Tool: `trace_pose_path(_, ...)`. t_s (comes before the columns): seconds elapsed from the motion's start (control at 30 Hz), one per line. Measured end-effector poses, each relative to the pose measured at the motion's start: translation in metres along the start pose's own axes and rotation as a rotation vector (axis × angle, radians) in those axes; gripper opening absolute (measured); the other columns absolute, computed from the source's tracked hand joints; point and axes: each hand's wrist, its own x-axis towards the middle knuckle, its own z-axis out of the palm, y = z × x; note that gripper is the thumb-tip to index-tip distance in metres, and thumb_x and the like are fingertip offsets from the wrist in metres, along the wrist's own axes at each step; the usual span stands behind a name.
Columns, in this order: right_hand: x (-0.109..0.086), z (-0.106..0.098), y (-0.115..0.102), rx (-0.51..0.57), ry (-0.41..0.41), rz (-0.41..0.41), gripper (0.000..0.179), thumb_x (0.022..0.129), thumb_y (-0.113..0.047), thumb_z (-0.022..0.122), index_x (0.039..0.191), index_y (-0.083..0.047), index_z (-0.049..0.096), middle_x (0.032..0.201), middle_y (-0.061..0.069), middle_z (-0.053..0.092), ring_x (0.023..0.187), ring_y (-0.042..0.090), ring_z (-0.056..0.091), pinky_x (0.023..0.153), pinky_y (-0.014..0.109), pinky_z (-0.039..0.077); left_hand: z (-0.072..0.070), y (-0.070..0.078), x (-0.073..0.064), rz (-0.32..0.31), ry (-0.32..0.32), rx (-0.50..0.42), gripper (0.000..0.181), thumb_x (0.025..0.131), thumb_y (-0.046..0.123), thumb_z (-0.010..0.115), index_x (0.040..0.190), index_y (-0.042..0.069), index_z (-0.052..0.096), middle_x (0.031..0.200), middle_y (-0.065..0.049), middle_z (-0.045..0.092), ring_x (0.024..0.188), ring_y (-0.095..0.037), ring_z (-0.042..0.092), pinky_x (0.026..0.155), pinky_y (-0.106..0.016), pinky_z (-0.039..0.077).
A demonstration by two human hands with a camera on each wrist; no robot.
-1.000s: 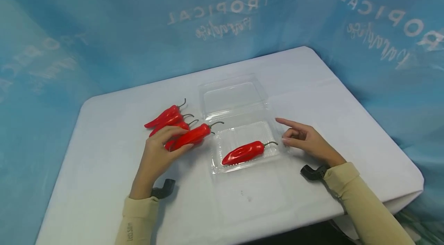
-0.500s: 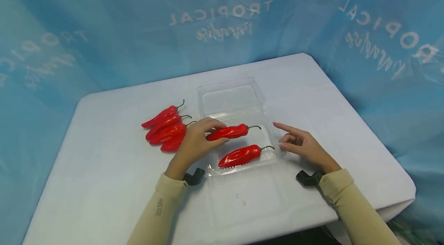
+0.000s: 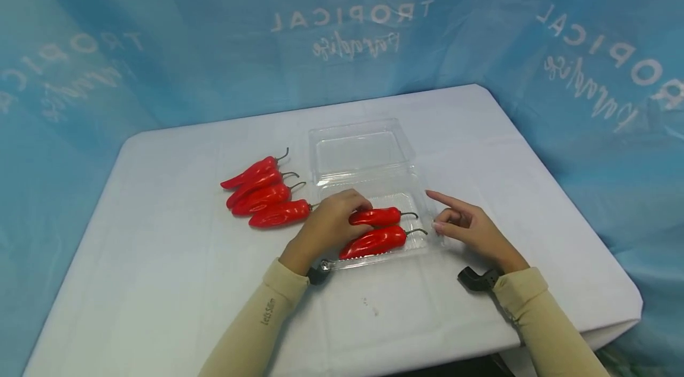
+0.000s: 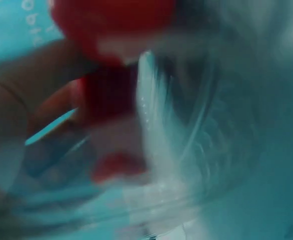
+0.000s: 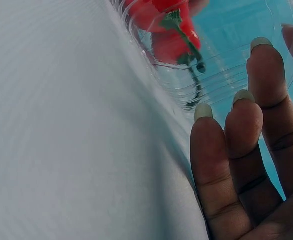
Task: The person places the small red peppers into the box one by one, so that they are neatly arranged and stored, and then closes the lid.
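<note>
My left hand (image 3: 328, 225) holds a red chili pepper (image 3: 383, 216) between thumb and fingers, low over the base of a clear plastic clamshell box (image 3: 369, 261). Right in front of it a second red pepper (image 3: 380, 240) lies in the box, its green stem pointing right. The held pepper's left end is hidden by the hand. My right hand (image 3: 475, 228) is at the box's right side, index finger stretched out and the others loosely bent. In the right wrist view its fingers (image 5: 266, 75) are close to the clear wall. The left wrist view is blurred, with red pepper (image 4: 111, 25) at the top.
Several more red peppers (image 3: 262, 197) lie in a fanned group left of the box. The box's clear lid (image 3: 360, 154) lies folded back behind the base. A white cloth covers the table (image 3: 160, 258), and blue printed curtains (image 3: 214, 56) hang around it.
My left hand has carried the pepper from the group at the left, rightward over the box and down beside the pepper there. My right hand has stayed by the box's side.
</note>
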Motion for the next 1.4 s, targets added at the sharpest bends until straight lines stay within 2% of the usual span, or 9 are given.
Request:
trace_pose_path(0.17, -0.001, 0.001, -0.001, 0.002, 0.011, 0.005, 0.064, 0.097, -0.002, 0.067, 0.156, -0.012, 0.043, 0.092, 0.016, 0.070, 0.080, 0.019, 0.060, 0.079, 0.026, 0.053, -0.002, 0.002, 0.000, 0.004, -0.034, 0.063, 0.043, 0.081, 0.032, 0.089, 0.118, 0.017, 0.074, 0.103, 0.007, 0.069, 0.092, -0.008, 0.062, 0.084, -0.024, 0.055)
trace_pose_path(0.37, -0.001, 0.002, 0.001, 0.003, 0.017, 0.007, 0.064, 0.097, -0.002, 0.067, 0.156, -0.012, 0.043, 0.092, 0.015, 0.069, 0.079, 0.019, 0.059, 0.078, 0.026, 0.052, -0.003, 0.001, 0.000, 0.021, -0.042, 0.037, 0.041, 0.082, 0.030, 0.088, 0.118, 0.016, 0.074, 0.102, 0.007, 0.069, 0.091, -0.009, 0.062, 0.083, -0.023, 0.055)
trace_pose_path(0.63, -0.002, 0.004, -0.001, 0.005, 0.023, 0.014, 0.064, 0.097, -0.002, 0.067, 0.156, -0.011, 0.043, 0.093, 0.015, 0.069, 0.079, 0.016, 0.058, 0.077, 0.026, 0.051, -0.005, 0.001, -0.001, 0.024, -0.072, 0.050, 0.041, 0.084, 0.036, 0.086, 0.118, 0.017, 0.075, 0.102, 0.007, 0.070, 0.091, -0.007, 0.062, 0.082, -0.022, 0.055)
trace_pose_path(0.9, -0.001, 0.003, -0.005, -0.011, 0.027, 0.011, 0.063, 0.097, -0.002, 0.067, 0.155, -0.011, 0.044, 0.093, 0.017, 0.069, 0.079, 0.016, 0.058, 0.076, 0.026, 0.051, -0.007, 0.003, -0.001, 0.027, -0.073, 0.040, 0.031, 0.092, 0.039, 0.077, 0.114, 0.017, 0.076, 0.097, 0.007, 0.072, 0.085, -0.008, 0.062, 0.080, -0.023, 0.055)
trace_pose_path(1.0, -0.001, 0.004, -0.005, -0.018, 0.024, 0.012, 0.063, 0.097, -0.002, 0.067, 0.155, -0.010, 0.043, 0.093, 0.017, 0.069, 0.079, 0.016, 0.058, 0.076, 0.026, 0.051, -0.008, 0.003, -0.002, 0.017, -0.061, 0.014, 0.028, 0.094, 0.037, 0.075, 0.114, 0.017, 0.077, 0.099, 0.007, 0.072, 0.088, -0.009, 0.064, 0.083, -0.025, 0.056)
trace_pose_path(1.1, -0.002, 0.004, -0.004, -0.022, 0.024, 0.012, 0.063, 0.097, -0.002, 0.067, 0.155, -0.010, 0.044, 0.093, 0.017, 0.069, 0.078, 0.016, 0.058, 0.076, 0.026, 0.051, -0.011, 0.000, -0.004, 0.011, -0.013, -0.054, 0.026, 0.094, 0.032, 0.075, 0.114, 0.017, 0.076, 0.103, 0.008, 0.072, 0.095, -0.012, 0.066, 0.087, -0.029, 0.056)
trace_pose_path(1.17, -0.002, 0.004, -0.004, -0.020, 0.023, 0.012, 0.063, 0.097, -0.002, 0.067, 0.155, -0.010, 0.044, 0.092, 0.017, 0.068, 0.078, 0.016, 0.057, 0.075, 0.026, 0.050, -0.016, -0.005, -0.007, 0.019, 0.048, -0.108, 0.024, 0.094, 0.030, 0.076, 0.114, 0.016, 0.076, 0.104, 0.009, 0.071, 0.099, -0.012, 0.067, 0.090, -0.033, 0.057)
trace_pose_path(1.3, -0.002, 0.005, -0.004, -0.011, 0.016, 0.009, 0.063, 0.097, -0.001, 0.067, 0.155, -0.009, 0.044, 0.091, 0.017, 0.068, 0.077, 0.015, 0.057, 0.073, 0.026, 0.050, -0.031, -0.024, -0.021, 0.043, 0.218, -0.175, 0.023, 0.093, 0.028, 0.077, 0.112, 0.016, 0.075, 0.105, 0.009, 0.072, 0.100, -0.009, 0.067, 0.089, -0.037, 0.059)
trace_pose_path(1.4, -0.002, 0.006, -0.004, -0.009, 0.009, 0.006, 0.063, 0.097, -0.001, 0.066, 0.155, -0.009, 0.043, 0.091, 0.017, 0.068, 0.077, 0.015, 0.057, 0.073, 0.026, 0.050, -0.046, -0.042, -0.039, 0.004, 0.350, -0.182, 0.026, 0.091, 0.027, 0.080, 0.114, 0.017, 0.075, 0.108, 0.008, 0.073, 0.103, -0.009, 0.067, 0.089, -0.037, 0.059)
